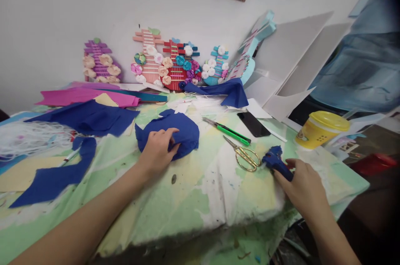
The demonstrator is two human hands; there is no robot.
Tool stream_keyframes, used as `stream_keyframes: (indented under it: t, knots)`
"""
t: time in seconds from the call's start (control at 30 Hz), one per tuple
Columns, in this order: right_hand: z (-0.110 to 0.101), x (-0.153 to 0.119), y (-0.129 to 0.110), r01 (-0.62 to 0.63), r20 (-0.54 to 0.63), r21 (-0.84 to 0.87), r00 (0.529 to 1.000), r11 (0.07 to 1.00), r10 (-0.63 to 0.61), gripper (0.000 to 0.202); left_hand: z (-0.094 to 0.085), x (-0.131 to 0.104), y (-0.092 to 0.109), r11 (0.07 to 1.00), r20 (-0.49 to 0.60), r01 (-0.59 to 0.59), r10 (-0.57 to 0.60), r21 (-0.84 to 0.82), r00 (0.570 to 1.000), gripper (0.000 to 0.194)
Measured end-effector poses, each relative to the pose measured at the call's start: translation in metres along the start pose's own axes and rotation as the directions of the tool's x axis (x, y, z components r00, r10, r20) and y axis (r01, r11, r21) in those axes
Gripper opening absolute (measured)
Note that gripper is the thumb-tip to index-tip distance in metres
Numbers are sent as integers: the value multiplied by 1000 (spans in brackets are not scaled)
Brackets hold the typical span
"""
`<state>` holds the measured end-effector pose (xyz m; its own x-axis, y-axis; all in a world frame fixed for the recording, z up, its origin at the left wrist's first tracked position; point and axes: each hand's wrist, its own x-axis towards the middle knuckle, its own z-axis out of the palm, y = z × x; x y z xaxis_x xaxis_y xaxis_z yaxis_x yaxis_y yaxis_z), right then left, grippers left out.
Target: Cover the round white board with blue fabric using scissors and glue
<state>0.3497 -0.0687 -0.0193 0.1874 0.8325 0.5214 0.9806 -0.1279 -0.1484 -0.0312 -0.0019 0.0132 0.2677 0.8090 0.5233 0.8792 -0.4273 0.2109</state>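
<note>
My left hand point(161, 148) rests on a rounded piece covered in dark blue crepe paper point(187, 133), its thumb and fingers closed on the paper near the front edge. The paper's upper left side has ragged, loose edges. At the right, my right hand point(308, 183) is wrapped round a blue glue gun point(276, 161) that lies low over the table, nozzle end pointing away. Just left of the gun are gold-handled scissors point(246, 158). Behind them is a green utility knife point(233, 132) with its blade toward the back left.
Blue paper scraps point(67, 177) and white strings point(34, 138) lie at the left. Several decorated lute-shaped crafts point(146, 54) lean on the wall. A black phone point(253, 124) and a yellow lidded tub point(321, 129) stand right, near white boards point(290, 52).
</note>
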Motion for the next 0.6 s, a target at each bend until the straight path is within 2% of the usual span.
stream_keyframes:
  t: [0.1, 0.2, 0.3, 0.47, 0.6]
  knots:
    - [6, 3, 12, -22, 47, 40, 999, 999, 20, 35, 1, 0, -6, 999, -13, 28, -28, -18, 1000, 29]
    - [6, 5, 15, 13, 74, 56, 997, 998, -17, 36, 2, 0, -10, 999, -45, 50, -49, 20, 998, 30]
    - [1, 5, 20, 26, 46, 53, 999, 998, -29, 37, 2, 0, -12, 996, -57, 74, -71, 47, 996, 34]
    - [-1, 2, 31, -26, 34, 34, 999, 999, 25, 35, -1, 2, -13, 986, 3, 81, -83, 145, 997, 45]
    - [1, 5, 40, 38, 15, 41, 999, 998, -38, 32, -6, 5, -13, 985, 17, 84, -88, 151, 996, 53]
